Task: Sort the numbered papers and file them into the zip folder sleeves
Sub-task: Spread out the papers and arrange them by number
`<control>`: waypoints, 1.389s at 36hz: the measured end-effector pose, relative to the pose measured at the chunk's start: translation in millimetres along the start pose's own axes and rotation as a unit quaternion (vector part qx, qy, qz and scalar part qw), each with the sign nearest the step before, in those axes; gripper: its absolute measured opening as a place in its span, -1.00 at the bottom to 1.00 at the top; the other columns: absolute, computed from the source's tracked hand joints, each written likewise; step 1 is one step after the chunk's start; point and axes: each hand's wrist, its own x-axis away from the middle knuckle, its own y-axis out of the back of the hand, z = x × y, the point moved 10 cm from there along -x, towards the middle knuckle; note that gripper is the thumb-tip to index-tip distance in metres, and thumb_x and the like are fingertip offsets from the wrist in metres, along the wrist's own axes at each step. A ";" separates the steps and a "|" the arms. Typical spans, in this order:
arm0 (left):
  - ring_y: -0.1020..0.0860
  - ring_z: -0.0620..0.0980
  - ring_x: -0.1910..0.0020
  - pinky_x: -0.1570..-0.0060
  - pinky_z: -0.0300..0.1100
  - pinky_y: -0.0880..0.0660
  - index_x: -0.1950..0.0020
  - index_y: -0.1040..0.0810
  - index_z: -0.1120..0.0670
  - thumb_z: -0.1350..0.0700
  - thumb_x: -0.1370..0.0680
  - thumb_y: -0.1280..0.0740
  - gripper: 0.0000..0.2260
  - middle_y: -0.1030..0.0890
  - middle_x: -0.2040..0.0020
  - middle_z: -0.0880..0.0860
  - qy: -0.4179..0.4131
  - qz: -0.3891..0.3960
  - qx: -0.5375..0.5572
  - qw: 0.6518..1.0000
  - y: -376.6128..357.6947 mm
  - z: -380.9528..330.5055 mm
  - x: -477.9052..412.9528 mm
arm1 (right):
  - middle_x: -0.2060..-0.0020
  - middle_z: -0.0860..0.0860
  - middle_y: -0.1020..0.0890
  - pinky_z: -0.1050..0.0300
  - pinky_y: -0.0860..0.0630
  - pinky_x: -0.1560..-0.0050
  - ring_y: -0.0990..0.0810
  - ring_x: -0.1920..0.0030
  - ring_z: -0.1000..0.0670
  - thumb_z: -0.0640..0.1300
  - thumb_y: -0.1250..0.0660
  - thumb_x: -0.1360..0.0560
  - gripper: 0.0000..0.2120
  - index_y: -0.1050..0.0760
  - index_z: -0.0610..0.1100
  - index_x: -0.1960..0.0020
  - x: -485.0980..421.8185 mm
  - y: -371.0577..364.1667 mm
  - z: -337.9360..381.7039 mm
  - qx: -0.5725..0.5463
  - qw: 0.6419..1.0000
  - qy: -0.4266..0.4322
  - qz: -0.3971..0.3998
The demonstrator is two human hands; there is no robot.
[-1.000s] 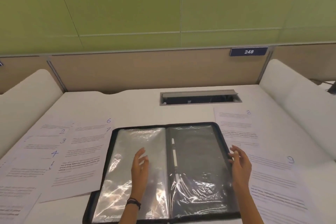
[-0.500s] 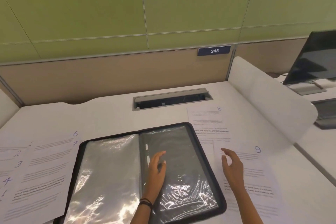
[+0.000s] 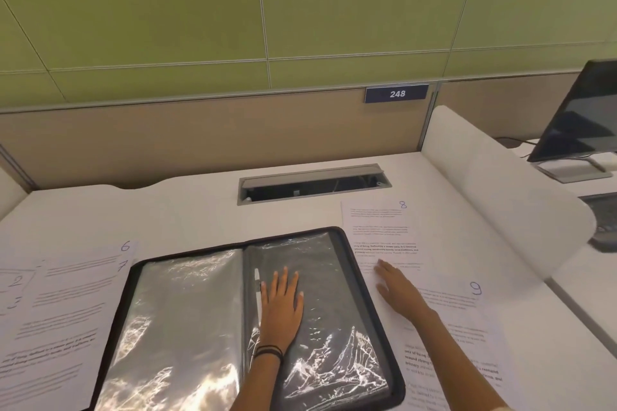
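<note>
Lowered since the earlier frame, the left hand (image 3: 282, 307) is pressed flat on the right clear plastic sleeve (image 3: 334, 294) of the open black zip folder (image 3: 187, 310) on the white surface (image 3: 167, 210). The right hand (image 3: 397, 290) is laid flat, grasping nothing, on the white printed paper numbered 8 (image 3: 377, 227), probably to be filed next.

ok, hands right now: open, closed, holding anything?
Left hand: open, flat on the zip folder sleeve.
Right hand: open, over the right-side papers, holding nothing.

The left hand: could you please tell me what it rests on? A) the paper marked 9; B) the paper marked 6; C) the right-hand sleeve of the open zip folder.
C: the left hand lies flat, fingers straight, on the clear right-hand sleeve inside the open zip folder.
</note>
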 end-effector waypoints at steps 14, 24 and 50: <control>-0.03 0.07 -0.53 -0.41 -0.13 0.43 -0.53 -0.13 0.00 -0.18 -0.50 0.29 -0.35 -0.07 -0.54 0.00 0.022 0.044 -0.020 0.999 -7.9 4.3 -6.3 | -0.53 -0.09 0.03 0.03 -0.04 -0.47 -0.05 -0.51 -0.10 0.24 -0.24 -0.48 -0.12 0.10 -0.22 -0.53 -36.1 2.8 -17.2 0.062 0.996 -0.061 0.035; -0.20 0.11 -0.48 -0.42 0.10 0.07 -0.47 -0.29 0.02 -0.14 -0.58 0.20 -0.43 -0.25 -0.49 0.03 0.028 0.058 -0.028 0.998 -8.2 2.9 -4.5 | -0.47 -0.09 -0.23 0.02 -0.01 -0.47 -0.27 -0.43 -0.06 -0.13 -0.10 -0.58 -0.56 -0.19 -0.25 -0.43 -46.1 12.2 -21.0 0.107 0.993 -0.057 0.000; -0.51 0.05 -0.27 -0.39 -0.07 0.07 -0.30 -0.52 -0.01 -0.07 -0.65 0.23 -0.45 -0.52 -0.31 -0.01 0.041 0.036 -0.083 0.995 -13.4 4.2 -8.0 | -0.07 -0.13 -0.62 0.04 -0.52 -0.02 -0.62 0.02 -0.13 0.01 -0.21 -0.56 -0.64 -0.47 -0.19 -0.23 -40.9 105.6 41.3 -0.164 0.963 -0.064 -0.203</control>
